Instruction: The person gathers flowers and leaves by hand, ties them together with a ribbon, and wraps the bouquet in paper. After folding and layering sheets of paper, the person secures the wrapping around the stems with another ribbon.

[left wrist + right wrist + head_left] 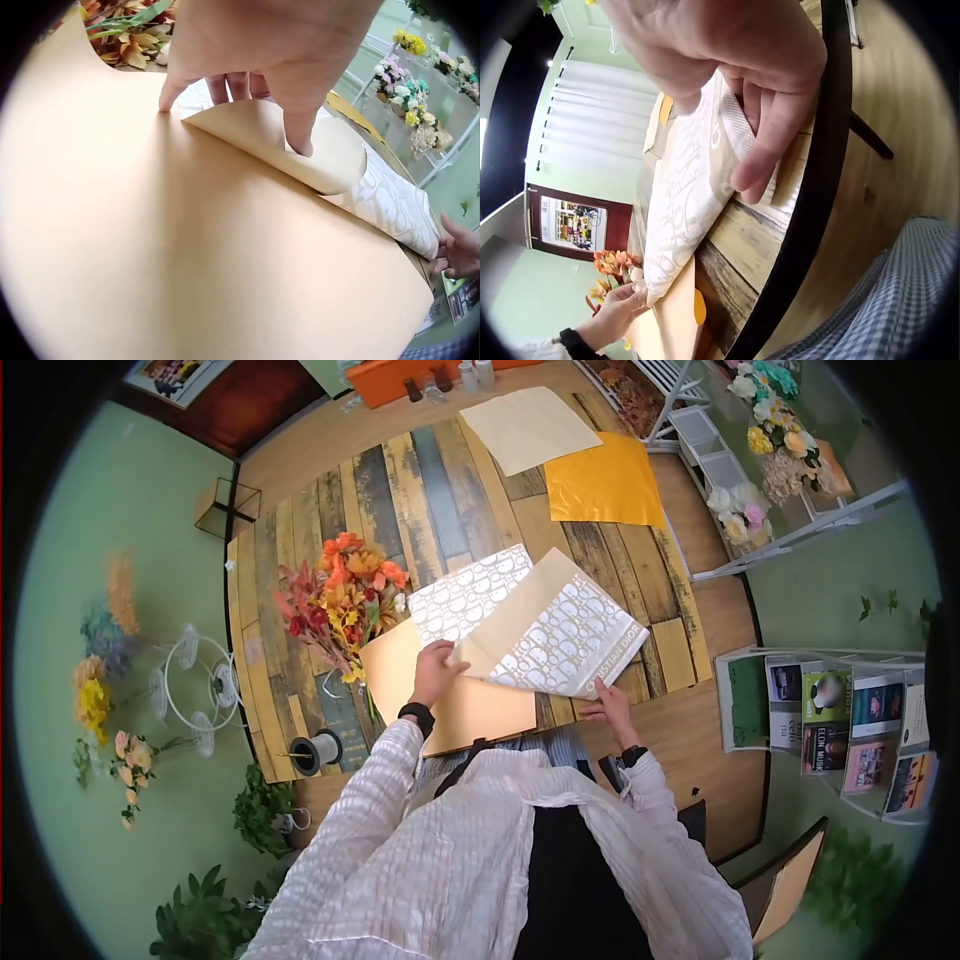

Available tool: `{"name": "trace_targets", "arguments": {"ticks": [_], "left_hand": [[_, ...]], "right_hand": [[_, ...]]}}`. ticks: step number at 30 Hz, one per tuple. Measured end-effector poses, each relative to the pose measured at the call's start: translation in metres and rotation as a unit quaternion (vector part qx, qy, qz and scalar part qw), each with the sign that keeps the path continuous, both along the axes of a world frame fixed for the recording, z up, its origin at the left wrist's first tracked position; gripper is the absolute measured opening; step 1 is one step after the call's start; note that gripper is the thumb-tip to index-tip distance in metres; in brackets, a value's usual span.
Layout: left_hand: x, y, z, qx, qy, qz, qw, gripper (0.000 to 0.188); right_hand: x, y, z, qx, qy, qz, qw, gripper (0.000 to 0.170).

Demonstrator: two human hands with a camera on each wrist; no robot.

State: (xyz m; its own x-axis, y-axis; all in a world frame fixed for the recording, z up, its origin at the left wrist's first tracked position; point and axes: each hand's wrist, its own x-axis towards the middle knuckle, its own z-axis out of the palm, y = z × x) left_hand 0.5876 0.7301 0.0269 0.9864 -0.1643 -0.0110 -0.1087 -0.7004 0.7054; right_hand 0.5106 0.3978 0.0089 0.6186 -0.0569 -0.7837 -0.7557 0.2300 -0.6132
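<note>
My left hand (434,672) pinches the left corner of a beige wrapping paper (560,635) with a white printed pattern and lettering along its edge. In the left wrist view its thumb lies on the plain beige part, and the other fingers are behind the paper. At the opposite, near right corner, my right hand (610,710) holds the paper's edge, thumb on top. More white-patterned paper (470,595) shows behind it. A plain peach sheet (470,715) lies under the left hand at the table's front. Left of the papers lies a bunch of orange, red and yellow flowers (345,595).
A cream sheet (530,430) and an orange-yellow sheet (610,480) lie on the table's far side. Near the front left edge stands a ribbon spool (320,750). Flower shelves (720,470) and a magazine rack (840,710) stand to the right of the wooden table (390,500).
</note>
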Motion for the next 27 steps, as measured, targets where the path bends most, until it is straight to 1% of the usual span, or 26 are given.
{"name": "trace_targets", "arguments": {"ticks": [2,3,5,6,8,9,10,11,12,14,15,17,18,19,20,21,22,23,24,25,27], "left_hand": [[0.002,-0.003,0.004,-0.032,0.097,0.041,0.994,0.028],[0.002,-0.001,0.001,-0.033,0.099,0.039,0.994,0.028],[0.001,0.000,-0.004,0.046,0.061,0.009,0.997,0.030],[-0.001,-0.004,-0.004,0.043,0.062,0.012,0.997,0.030],[-0.003,-0.005,-0.002,0.048,0.078,0.048,0.995,0.036],[-0.005,-0.005,-0.001,0.048,0.079,0.049,0.995,0.036],[-0.007,-0.007,-0.001,0.058,0.057,0.044,0.996,0.038],[-0.009,-0.011,-0.002,0.067,0.036,0.039,0.996,0.041],[-0.011,-0.016,0.000,0.065,0.039,0.041,0.996,0.041],[-0.014,-0.027,0.012,0.109,0.024,0.041,0.993,0.046],[-0.016,-0.034,0.019,0.111,0.025,0.045,0.993,0.046],[-0.019,-0.050,0.030,0.257,-0.047,-0.019,0.965,0.051],[-0.018,-0.052,0.027,0.257,-0.046,-0.020,0.965,0.051],[-0.017,-0.053,0.020,0.265,-0.059,-0.100,0.957,0.050],[-0.017,-0.054,0.012,0.270,-0.072,-0.179,0.943,0.049],[-0.019,-0.055,0.007,0.259,-0.035,-0.188,0.947,0.046],[-0.019,-0.057,0.008,0.257,-0.033,-0.187,0.947,0.046],[-0.019,-0.059,0.010,0.245,-0.008,-0.176,0.953,0.046],[-0.020,-0.061,0.011,0.232,0.018,-0.163,0.959,0.046],[-0.022,-0.061,0.007,0.230,0.020,-0.158,0.960,0.046],[-0.025,-0.058,0.001,0.141,0.017,-0.111,0.984,0.047]], "right_hand": [[-0.009,-0.003,-0.018,0.045,-0.051,-0.058,0.996,0.041],[-0.012,-0.001,-0.017,0.044,-0.049,-0.061,0.996,0.041],[-0.012,0.003,-0.017,0.038,-0.076,-0.117,0.990,0.029],[-0.013,0.002,-0.016,0.035,-0.076,-0.113,0.990,0.029],[-0.013,0.006,-0.016,-0.035,-0.090,-0.150,0.984,0.016],[-0.013,0.005,-0.021,-0.034,-0.090,-0.150,0.984,0.016],[-0.011,0.003,-0.026,-0.053,-0.111,-0.139,0.983,0.012],[-0.010,-0.002,-0.030,-0.072,-0.132,-0.127,0.980,0.013],[-0.006,-0.005,-0.031,-0.074,-0.130,-0.125,0.981,0.013],[0.013,-0.007,-0.028,-0.078,-0.172,-0.161,0.969,0.023],[0.022,-0.012,-0.021,-0.062,-0.165,-0.166,0.970,0.024],[0.041,-0.022,-0.021,-0.053,-0.185,-0.159,0.968,0.021],[0.049,-0.027,-0.020,-0.047,-0.205,-0.155,0.965,0.020],[0.056,-0.030,-0.018,-0.049,-0.202,-0.156,0.966,0.020],[0.062,-0.033,-0.015,-0.071,-0.233,-0.150,0.958,0.023],[0.065,-0.034,-0.010,-0.092,-0.263,-0.143,0.950,0.028],[0.065,-0.034,-0.001,-0.093,-0.261,-0.141,0.950,0.028],[0.066,-0.034,0.010,-0.207,-0.252,-0.108,0.939,0.030],[0.066,-0.032,0.018,-0.317,-0.240,-0.072,0.915,0.033],[0.065,-0.029,0.022,-0.317,-0.241,-0.067,0.915,0.033],[0.063,-0.014,0.027,-0.476,-0.290,-0.007,0.830,0.037]]}}
